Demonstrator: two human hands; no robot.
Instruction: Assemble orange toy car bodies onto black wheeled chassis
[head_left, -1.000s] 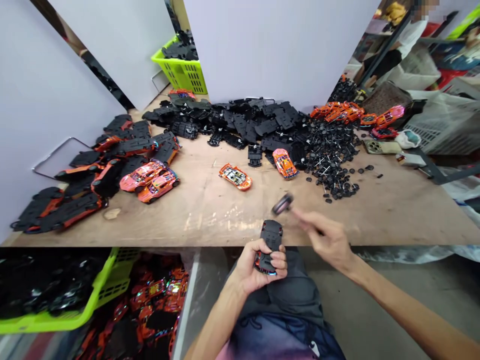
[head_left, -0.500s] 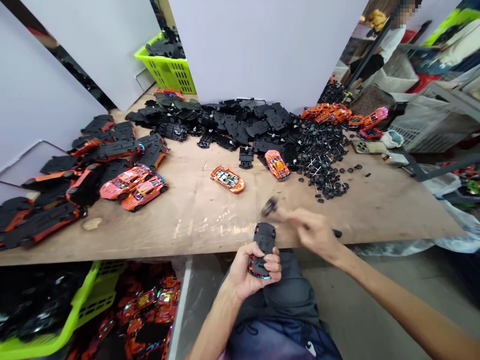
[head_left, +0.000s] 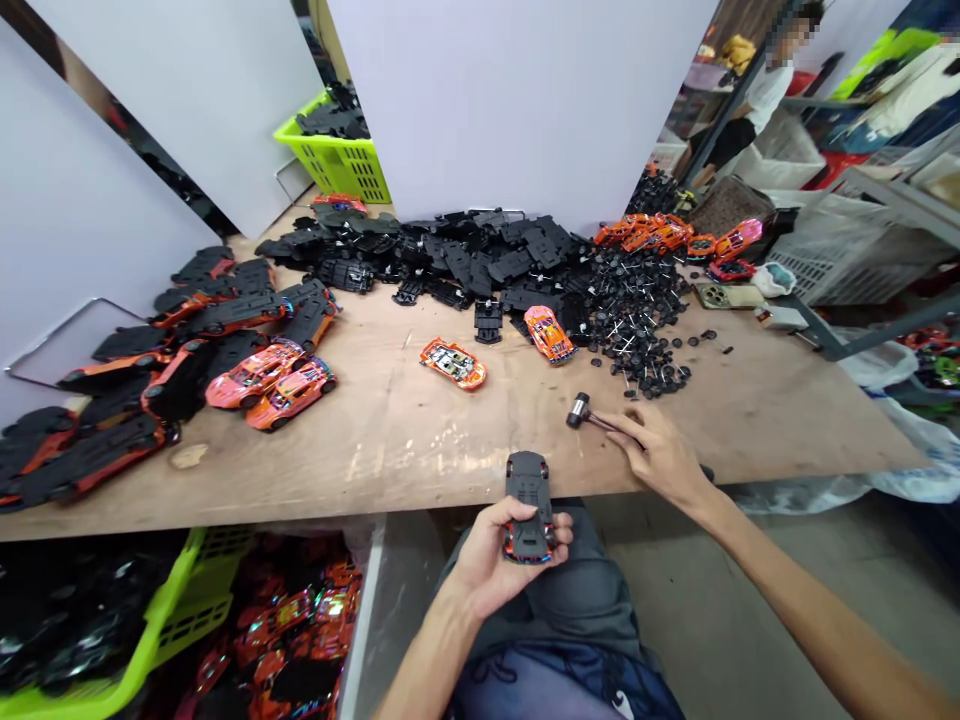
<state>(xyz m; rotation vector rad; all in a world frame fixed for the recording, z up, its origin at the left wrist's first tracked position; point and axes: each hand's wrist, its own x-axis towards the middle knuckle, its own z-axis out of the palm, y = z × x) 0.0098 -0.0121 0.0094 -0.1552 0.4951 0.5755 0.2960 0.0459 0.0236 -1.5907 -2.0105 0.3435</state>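
My left hand [head_left: 499, 555] grips a toy car [head_left: 529, 500] by its lower half, black underside facing up, at the table's front edge above my lap. Orange bodywork shows along its rim. My right hand [head_left: 664, 455] is closed around the handle of a small mallet [head_left: 579, 410] with a dark, silver-banded head, held low over the tabletop to the right of the car. Farther in on the table lie an open orange car body [head_left: 453, 364] with its inside showing and an orange car [head_left: 550, 335] standing upright.
Black chassis plates [head_left: 480, 255] are heaped along the back, beside a pile of wheels on axles [head_left: 637, 320]. Cars lie at left, many upside down [head_left: 97, 450]. A green basket [head_left: 334, 165] stands behind; another [head_left: 142, 640] sits below. A person [head_left: 765, 100] is at far right.
My right hand has moved right with the mallet, away from the car. The left hand keeps the car in nearly the same place, its fingers slightly looser.
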